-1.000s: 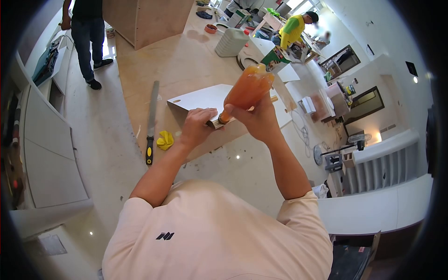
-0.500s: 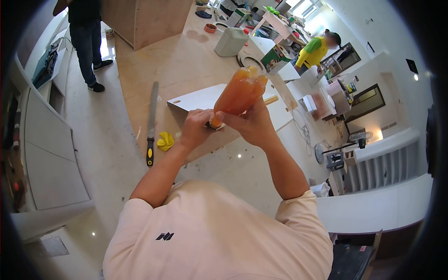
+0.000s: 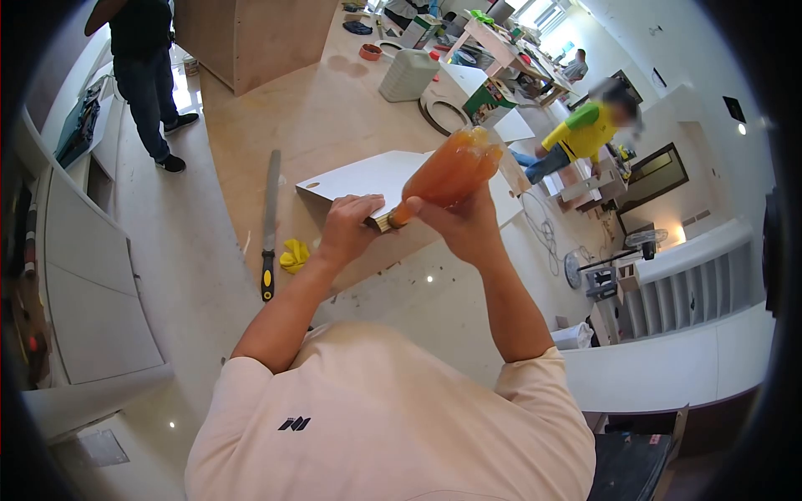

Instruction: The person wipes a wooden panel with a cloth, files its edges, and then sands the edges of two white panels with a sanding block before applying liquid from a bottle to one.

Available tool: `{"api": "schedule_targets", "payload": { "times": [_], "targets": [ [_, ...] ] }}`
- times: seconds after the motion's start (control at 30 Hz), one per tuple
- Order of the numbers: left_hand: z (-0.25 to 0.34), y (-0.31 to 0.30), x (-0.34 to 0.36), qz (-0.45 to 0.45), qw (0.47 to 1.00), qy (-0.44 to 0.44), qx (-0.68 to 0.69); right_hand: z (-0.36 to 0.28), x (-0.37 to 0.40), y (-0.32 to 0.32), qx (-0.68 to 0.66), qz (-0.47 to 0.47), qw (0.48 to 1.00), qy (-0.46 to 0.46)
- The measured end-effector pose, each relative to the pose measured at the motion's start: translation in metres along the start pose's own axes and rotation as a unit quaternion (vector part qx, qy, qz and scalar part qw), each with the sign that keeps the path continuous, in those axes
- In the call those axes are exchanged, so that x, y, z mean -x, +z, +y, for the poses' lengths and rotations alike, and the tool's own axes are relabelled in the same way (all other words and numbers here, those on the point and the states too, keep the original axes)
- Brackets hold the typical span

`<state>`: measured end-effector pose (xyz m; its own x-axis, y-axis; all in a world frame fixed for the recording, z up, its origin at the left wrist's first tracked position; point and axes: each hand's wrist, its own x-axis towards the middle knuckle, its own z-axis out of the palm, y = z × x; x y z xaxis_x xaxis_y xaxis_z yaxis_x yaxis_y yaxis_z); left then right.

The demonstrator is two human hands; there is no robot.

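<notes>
My right hand point(image 3: 469, 224) is wrapped round a clear plastic bottle point(image 3: 451, 171) of orange-brown liquid, tipped so that its neck points down to the left. The neck end is right at the near edge of a white board point(image 3: 359, 177), where layered wood shows. Just left of that spot, my left hand point(image 3: 347, 229) grips the same edge, fingers over the top face. To the left lie a long flat-bladed tool point(image 3: 271, 209) with a black and yellow handle and a crumpled yellow cloth or glove point(image 3: 294, 255).
The board rests on a large plywood sheet point(image 3: 251, 125). Farther back are a pale jerrycan point(image 3: 407, 77), an orange tape roll point(image 3: 370, 52) and a tall wooden panel point(image 3: 276, 42). One person point(image 3: 144, 75) stands at upper left, another point(image 3: 581, 129) in yellow and green at right.
The bottle has shifted slightly right, along with my right hand; its neck and the board edge show more clearly. The person in yellow has come nearer. My left hand stays on the board.
</notes>
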<state>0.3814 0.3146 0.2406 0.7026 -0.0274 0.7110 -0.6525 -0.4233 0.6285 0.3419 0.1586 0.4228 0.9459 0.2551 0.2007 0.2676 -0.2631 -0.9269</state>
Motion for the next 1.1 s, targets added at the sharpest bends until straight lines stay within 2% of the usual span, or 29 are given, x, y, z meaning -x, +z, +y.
{"api": "schedule_targets", "payload": {
  "times": [0.07,0.13,0.23,0.3,0.37,0.47,0.57,0.67,0.77,0.87,0.97,1.1],
  "targets": [
    [-0.003,0.000,0.001,-0.013,1.000,-0.004,0.000,0.004,0.009,0.011,-0.018,-0.008,1.000,-0.006],
    [-0.008,-0.001,0.000,-0.032,0.999,-0.003,0.001,0.000,0.019,0.013,0.018,-0.006,1.000,-0.018],
    [-0.004,-0.004,-0.005,-0.005,1.000,-0.010,0.008,0.011,0.019,0.001,0.028,-0.015,0.998,-0.062],
    [-0.003,-0.006,-0.009,-0.003,1.000,-0.020,0.008,0.020,0.019,-0.001,0.062,0.008,0.993,-0.104],
    [-0.009,-0.005,-0.012,0.004,1.000,-0.017,0.007,0.028,0.029,0.008,0.138,0.073,0.976,-0.150],
    [-0.016,-0.003,-0.014,0.013,1.000,-0.010,0.011,0.024,0.034,0.020,0.127,0.121,0.956,-0.236],
    [-0.009,-0.005,-0.019,0.010,1.000,-0.021,0.018,0.038,0.030,0.011,-0.082,0.132,0.983,-0.094],
    [-0.008,-0.008,-0.019,0.004,1.000,-0.017,0.016,0.039,0.030,0.022,0.113,0.156,0.950,-0.246],
    [-0.013,-0.007,-0.017,0.001,0.999,-0.015,0.031,0.033,0.036,0.029,0.051,0.165,0.956,-0.238],
    [-0.009,-0.008,-0.020,0.005,0.999,-0.015,0.031,0.047,0.035,0.012,0.002,0.167,0.972,-0.166],
    [-0.011,-0.007,-0.021,0.008,1.000,-0.014,0.024,0.046,0.034,0.017,0.062,0.149,0.964,-0.210],
    [-0.015,-0.007,-0.022,-0.003,0.999,-0.023,0.031,0.039,0.036,0.017,0.204,0.098,0.942,-0.247]
  ]
}}
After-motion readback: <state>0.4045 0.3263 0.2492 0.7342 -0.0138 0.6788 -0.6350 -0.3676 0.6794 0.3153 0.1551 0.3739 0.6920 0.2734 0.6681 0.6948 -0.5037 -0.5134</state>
